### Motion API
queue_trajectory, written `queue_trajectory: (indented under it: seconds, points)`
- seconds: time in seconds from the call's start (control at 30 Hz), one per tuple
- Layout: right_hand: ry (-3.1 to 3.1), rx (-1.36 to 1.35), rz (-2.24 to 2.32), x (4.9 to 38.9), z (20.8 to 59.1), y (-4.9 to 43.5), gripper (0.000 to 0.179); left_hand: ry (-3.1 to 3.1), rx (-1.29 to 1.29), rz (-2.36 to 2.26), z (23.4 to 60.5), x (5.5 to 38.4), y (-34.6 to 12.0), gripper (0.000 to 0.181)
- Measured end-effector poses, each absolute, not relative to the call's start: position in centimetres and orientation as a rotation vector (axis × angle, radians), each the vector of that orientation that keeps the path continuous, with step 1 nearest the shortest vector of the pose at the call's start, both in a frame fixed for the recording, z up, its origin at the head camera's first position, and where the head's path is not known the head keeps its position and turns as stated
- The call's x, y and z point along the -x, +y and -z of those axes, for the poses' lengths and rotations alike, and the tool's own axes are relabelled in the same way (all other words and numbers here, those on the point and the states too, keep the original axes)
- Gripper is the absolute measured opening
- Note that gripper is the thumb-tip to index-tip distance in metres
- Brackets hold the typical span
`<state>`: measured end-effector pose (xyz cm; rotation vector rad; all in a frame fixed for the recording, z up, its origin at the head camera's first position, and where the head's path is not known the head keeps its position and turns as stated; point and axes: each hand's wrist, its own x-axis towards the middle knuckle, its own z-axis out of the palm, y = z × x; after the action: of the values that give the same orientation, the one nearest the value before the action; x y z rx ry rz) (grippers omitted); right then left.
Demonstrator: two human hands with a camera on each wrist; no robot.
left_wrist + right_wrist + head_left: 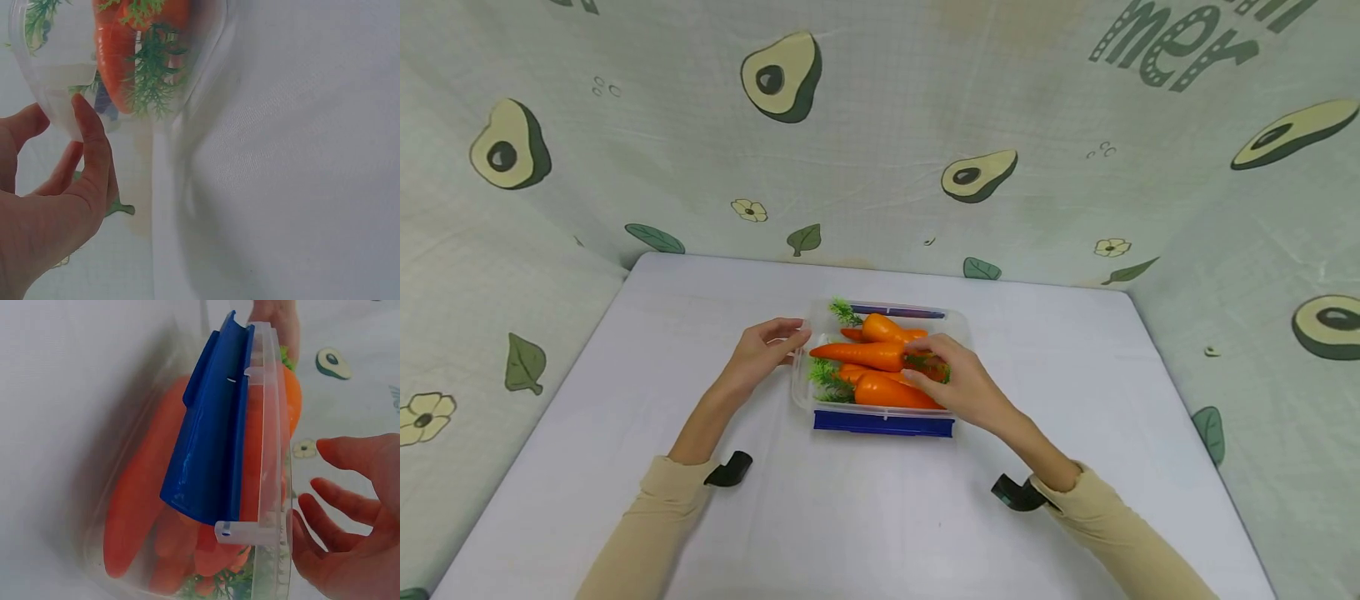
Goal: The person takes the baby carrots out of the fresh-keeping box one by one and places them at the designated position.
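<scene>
A clear plastic container (801, 392) with blue clip flaps (883, 423) holds several orange carrots with green leafy tops. The uppermost carrot (857, 355) lies across the pile, its tip toward the left rim. My left hand (760, 354) is at the container's left side; in the left wrist view its thumb and forefinger pinch the rim at a corner. Over the right end of the top carrot hovers my right hand (962, 383). In the right wrist view that hand's fingers are spread and loosely bent beside the rim, with nothing between them.
The container stands on a white-covered table (865, 517). Behind and beside it hangs a pale cloth (880, 125) printed with avocados and leaves. A black strap-like mount (730, 469) sits at the left wrist, and another mount (1018, 493) at the right.
</scene>
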<state>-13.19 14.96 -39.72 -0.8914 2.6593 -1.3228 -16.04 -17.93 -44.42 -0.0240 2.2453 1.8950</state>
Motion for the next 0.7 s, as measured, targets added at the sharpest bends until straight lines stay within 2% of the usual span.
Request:
queue_trajectory:
  seconds: [0.47, 0.7]
  points:
    - [2.567, 1.059, 1.218, 12.6, 40.9, 13.5, 0.039, 2.285, 0.036, -1.877, 44.8, 16.3, -17.8, 0.050]
    - [2.529, 1.014, 1.137, 12.7, 41.1, 13.5, 0.043, 2.278, 0.051, -1.877, 44.8, 16.3, -17.8, 0.052]
